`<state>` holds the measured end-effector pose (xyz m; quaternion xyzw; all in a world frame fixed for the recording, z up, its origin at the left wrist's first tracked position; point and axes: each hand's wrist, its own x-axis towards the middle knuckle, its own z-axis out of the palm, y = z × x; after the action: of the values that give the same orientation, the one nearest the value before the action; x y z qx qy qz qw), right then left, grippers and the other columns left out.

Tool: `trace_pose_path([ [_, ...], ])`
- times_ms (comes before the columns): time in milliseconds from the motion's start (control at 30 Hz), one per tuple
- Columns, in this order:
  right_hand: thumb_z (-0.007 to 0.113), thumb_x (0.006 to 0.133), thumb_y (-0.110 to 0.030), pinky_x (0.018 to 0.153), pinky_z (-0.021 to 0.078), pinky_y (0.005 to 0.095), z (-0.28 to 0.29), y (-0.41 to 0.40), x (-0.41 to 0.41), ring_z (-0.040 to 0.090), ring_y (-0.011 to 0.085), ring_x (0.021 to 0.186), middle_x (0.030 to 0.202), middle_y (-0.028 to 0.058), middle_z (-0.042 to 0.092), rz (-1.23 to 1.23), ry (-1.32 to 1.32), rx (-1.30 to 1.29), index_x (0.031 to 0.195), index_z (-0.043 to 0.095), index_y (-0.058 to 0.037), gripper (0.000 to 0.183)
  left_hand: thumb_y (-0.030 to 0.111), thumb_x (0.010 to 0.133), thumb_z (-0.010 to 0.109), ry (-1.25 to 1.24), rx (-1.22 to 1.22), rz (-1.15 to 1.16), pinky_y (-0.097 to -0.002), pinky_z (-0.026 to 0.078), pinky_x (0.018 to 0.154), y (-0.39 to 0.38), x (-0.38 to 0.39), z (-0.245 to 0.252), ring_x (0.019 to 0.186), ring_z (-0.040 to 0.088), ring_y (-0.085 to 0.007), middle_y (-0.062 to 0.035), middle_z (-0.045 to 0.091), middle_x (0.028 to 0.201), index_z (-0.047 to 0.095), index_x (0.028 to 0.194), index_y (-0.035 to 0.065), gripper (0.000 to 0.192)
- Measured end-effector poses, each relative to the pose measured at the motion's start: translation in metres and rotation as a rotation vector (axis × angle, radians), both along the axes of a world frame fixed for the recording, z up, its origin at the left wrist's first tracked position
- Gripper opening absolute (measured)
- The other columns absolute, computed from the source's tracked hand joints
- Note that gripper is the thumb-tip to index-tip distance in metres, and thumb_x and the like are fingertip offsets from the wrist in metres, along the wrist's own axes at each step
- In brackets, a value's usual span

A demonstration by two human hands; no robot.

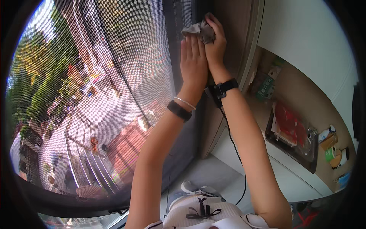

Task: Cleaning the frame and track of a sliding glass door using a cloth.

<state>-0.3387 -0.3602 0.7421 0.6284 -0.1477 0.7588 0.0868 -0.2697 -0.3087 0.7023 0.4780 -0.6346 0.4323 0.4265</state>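
A crumpled grey cloth [197, 30] is raised high in front of me, against the dark window frame [183, 17]. My right hand [216, 45] is closed around the cloth's right side, its thumb and fingers curled over it. Beside it, my left hand [194, 63] is held flat with straight fingers close together, the back of the hand towards me. Its fingertips meet the lower edge of the cloth; whether they grip it is unclear. The window's mesh screen [137, 57] spreads to the left of both hands.
Right of my arms, a brown countertop [254, 111] holds a dark tray [303, 157] with a red package [288, 123], a green printed bag [264, 86] and small items. A black cable [235, 146] hangs from my right wrist strap [226, 87]. Metal railings [85, 154] show beyond the screen.
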Motion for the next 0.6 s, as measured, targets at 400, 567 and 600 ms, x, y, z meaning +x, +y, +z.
trace_pose_path([
  [400, 0.045, 0.075, 0.014, 0.101, 0.0321, 0.0294, -0.067, 0.048, -0.017, 0.042, 0.0217, 0.121, 0.130, 0.0107, 0.046, 0.123, 0.214, 0.319, 0.123, 0.049, -0.0052, 0.052, 0.008, 0.078, 0.053, 0.452, 0.413, -0.546, -0.0487, 0.017, 0.106, 0.027, -0.038, -0.103, 0.124, 0.021, -0.0492, -0.0338, 0.022, 0.131, 0.018, 0.127, -0.0171, 0.065],
  [567, 0.058, 0.075, -0.003, 0.095, 0.0392, 0.0312, 0.025, 0.050, 0.004, 0.050, 0.0278, 0.112, 0.117, 0.0142, 0.054, -0.123, 0.321, -0.093, 0.116, 0.055, -0.0056, 0.041, 0.003, 0.084, 0.043, 0.550, 0.193, -0.921, -0.0401, 0.025, 0.103, 0.060, -0.014, -0.028, 0.124, 0.027, -0.0436, -0.0308, 0.027, 0.132, 0.017, 0.131, -0.0114, 0.056],
  [600, 0.056, 0.076, -0.002, 0.095, 0.0379, 0.0322, 0.023, 0.045, 0.002, 0.047, 0.0280, 0.116, 0.126, 0.0155, 0.047, -0.233, 0.403, -0.120, 0.121, 0.050, -0.0045, 0.045, 0.003, 0.084, 0.043, 0.554, 0.195, -0.911, -0.0401, 0.025, 0.103, 0.070, -0.007, -0.026, 0.124, 0.027, -0.0436, -0.0308, 0.027, 0.132, 0.017, 0.131, -0.0114, 0.056],
])
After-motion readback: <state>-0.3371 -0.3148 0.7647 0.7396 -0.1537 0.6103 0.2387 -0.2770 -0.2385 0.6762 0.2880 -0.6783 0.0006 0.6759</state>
